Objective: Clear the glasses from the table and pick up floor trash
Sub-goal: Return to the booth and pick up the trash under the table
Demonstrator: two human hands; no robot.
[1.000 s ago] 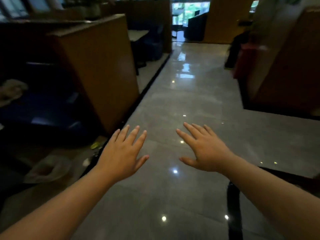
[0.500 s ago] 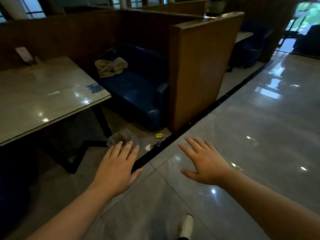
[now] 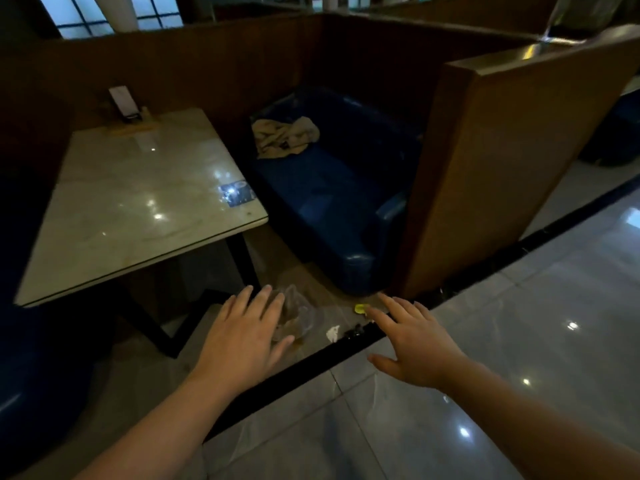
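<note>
While the pale table [image 3: 138, 199] stands at the left with a card holder [image 3: 122, 102] at its far edge, the left hand [image 3: 242, 341] hovers flat, fingers spread, holding nothing. Just beyond it lie a clear plastic bag [image 3: 299, 315], a white scrap [image 3: 333, 333] and a yellow scrap [image 3: 360, 309] on the floor. The right hand [image 3: 415, 344] is likewise spread and empty, near the blue sofa [image 3: 339, 202].
</note>
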